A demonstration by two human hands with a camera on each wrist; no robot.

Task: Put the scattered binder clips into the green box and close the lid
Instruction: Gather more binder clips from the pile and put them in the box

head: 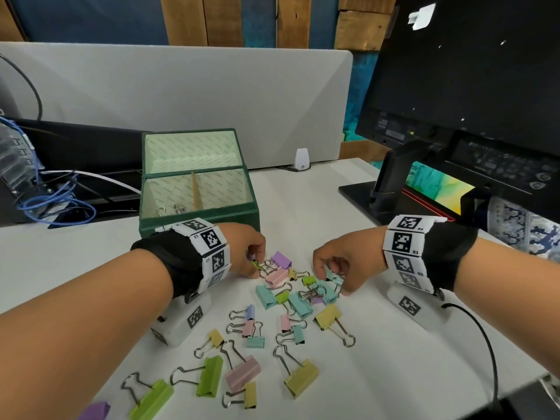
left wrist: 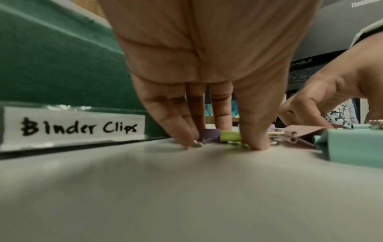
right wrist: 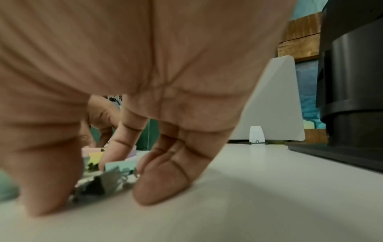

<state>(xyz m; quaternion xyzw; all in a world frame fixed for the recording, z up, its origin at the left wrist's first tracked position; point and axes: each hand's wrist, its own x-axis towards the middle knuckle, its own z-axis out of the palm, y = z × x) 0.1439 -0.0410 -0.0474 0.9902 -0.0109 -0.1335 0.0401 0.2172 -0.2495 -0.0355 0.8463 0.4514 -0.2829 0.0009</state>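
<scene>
Bright clips [head: 209, 375] lie nearest me. Near the green box [head: 197, 218], my left fingers [left wrist: 256, 131] pinch a green clip [left wrist: 230, 136]; right fingers [right wrist: 159, 185] pinch a blue clip [head: 335, 278].

Green box [left wrist: 62, 68], front wall: white taped label [left wrist: 72, 129], handwritten in black marker, reads "Binder Clips". Left wristband [head: 209, 253]: black-and-white square code tags w/ small print, "L3" and "L2" readable beside two of them. Right wristband [head: 404, 253]: same sort of tags, "R4" and "R3" readable; the lower ones too small to tell. Monitor [left wrist: 339, 29], top right of left wrist view: pale lettering, cut off at the edge, starts "Think", rest not legible. Back of monitor in head view has stickers and port markings, too small to read.
</scene>
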